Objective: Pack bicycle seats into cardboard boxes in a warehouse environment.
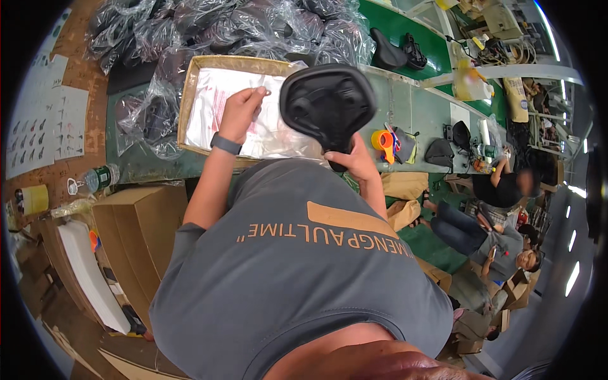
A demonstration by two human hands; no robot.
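My right hand [356,161] is wrapped around the narrow nose of a black bicycle saddle [326,104], holding it up over the right part of the open cardboard box [188,104], while my left hand [242,113] pinches what looks like a small grey piece [268,93] above the white plastic sheets [206,107]; I can't tell what it is. I'd judge this a handling step, saddle in one hand and small piece in the other, calling for a steady grip on the nose and a careful left-hand pinch. The saddle's broad end points away from me, its dark face hollowed inside a raised, rounded rim.
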